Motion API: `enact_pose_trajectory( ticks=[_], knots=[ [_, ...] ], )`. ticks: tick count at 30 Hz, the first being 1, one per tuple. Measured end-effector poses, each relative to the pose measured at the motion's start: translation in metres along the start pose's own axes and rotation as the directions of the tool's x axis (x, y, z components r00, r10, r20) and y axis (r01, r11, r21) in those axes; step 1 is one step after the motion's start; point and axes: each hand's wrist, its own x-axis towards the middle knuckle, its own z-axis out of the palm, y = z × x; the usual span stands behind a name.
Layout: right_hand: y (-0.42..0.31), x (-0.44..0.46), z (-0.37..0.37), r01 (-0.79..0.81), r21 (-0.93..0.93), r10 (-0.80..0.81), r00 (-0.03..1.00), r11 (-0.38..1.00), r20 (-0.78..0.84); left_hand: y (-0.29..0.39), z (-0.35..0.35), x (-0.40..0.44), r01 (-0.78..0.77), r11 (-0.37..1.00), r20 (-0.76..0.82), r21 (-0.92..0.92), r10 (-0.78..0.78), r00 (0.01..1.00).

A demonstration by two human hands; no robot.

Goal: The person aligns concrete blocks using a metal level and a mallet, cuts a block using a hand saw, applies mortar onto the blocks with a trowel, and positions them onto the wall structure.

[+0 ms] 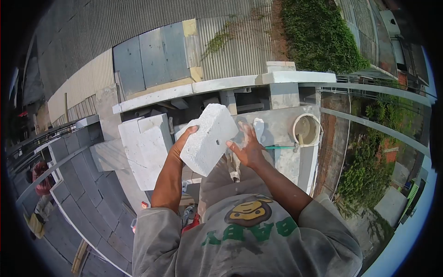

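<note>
The white block [210,138] is located between the hands, in front of the body, tilted, with a small dark hole in its face. The left hand [183,140] grips the block at its left side. The right hand [249,150] is at the block's right side with fingers spread wide; contact between its thumb and the block cannot be confirmed. A white piece [259,126] lies just beyond the right hand. A green tool [278,147] lies to the right of that hand, and a bucket [294,130] is positioned farther right, above the tool. Other white blocks [146,145] are positioned to the left of the left hand. Beyond both hands runs a white ledge [230,83], with a corrugated roof [235,51] past it. Green plants [318,37] are located beyond and to the right.
</note>
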Motion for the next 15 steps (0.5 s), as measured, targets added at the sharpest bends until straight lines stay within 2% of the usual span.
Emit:
enact_pose_trajectory(
  ticks=[2,3,4,6,9,12,15],
  knots=[
    [0.023,0.002,-0.030,-0.187,0.007,0.187,0.978,0.982,-0.095,0.004,0.046,0.011,0.107,0.982,0.079,0.157,-0.120,0.990],
    [0.049,0.000,-0.042,-0.255,0.102,0.265,0.960,0.961,-0.094,0.001,0.070,0.018,0.147,0.961,0.110,0.235,-0.176,0.978],
    [0.070,-0.004,-0.060,-0.348,0.194,0.355,0.935,0.917,0.002,-0.004,0.092,0.026,0.186,0.932,0.131,0.311,-0.236,0.963],
    [0.104,-0.014,-0.098,-0.516,0.360,0.456,0.856,0.778,0.241,-0.033,0.114,0.056,0.291,0.895,0.108,0.339,-0.344,0.933],
    [0.138,-0.059,-0.146,-0.605,0.639,0.484,0.786,0.475,0.384,-0.068,0.175,0.077,0.407,0.822,0.035,0.399,-0.457,0.889],
    [0.183,-0.105,-0.182,-0.486,0.837,0.314,0.859,0.251,0.405,-0.106,0.227,0.106,0.484,0.757,0.011,0.440,-0.544,0.839],
    [0.207,-0.138,-0.214,-0.333,0.938,0.341,0.896,0.097,0.283,-0.129,0.284,0.137,0.506,0.662,-0.028,0.552,-0.592,0.806]
  ],
)
